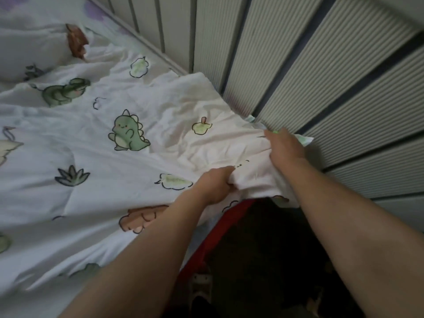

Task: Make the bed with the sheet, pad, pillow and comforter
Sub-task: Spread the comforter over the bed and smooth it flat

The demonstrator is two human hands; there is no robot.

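Observation:
A white comforter (96, 157) printed with green and brown dinosaurs lies spread over the bed, filling the left and middle of the view. My left hand (214, 187) grips a bunched fold of its near edge. Further right, my right hand (284, 145) grips the comforter's corner close to the wall. A white pillow (29, 53) with the same print lies at the far left end of the bed, partly under the comforter's edge. The sheet and pad are hidden beneath the comforter.
A ribbed grey wall panel (332, 72) with dark grooves runs along the bed's far side and right. A red edge (220, 230) shows below the hanging comforter. The dark floor (270, 260) beside the bed holds a slipper (200, 285).

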